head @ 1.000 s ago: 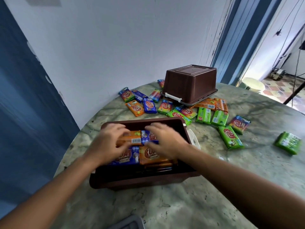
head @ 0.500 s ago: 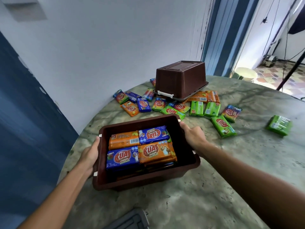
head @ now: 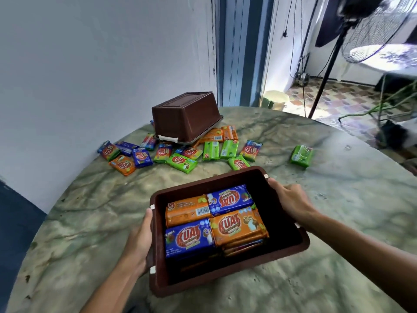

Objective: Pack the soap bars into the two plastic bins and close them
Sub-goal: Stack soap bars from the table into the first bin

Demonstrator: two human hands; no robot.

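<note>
Brown open plastic bin (head: pixel 225 276), part-filled with wrapped soap bars (head: pixel 214 224), grasped by left hand (head: pixel 137 245) and right hand (head: pixel 291 199); loose bars (head: pixel 180 161) beyond it need packing next.

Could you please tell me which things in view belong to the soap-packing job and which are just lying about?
Job:
- open brown plastic bin, held by left hand and right hand
- upturned brown plastic bin
- loose wrapped soap bars
- packed soap bars

Lying about:
- standing fan
- pale bucket
</note>
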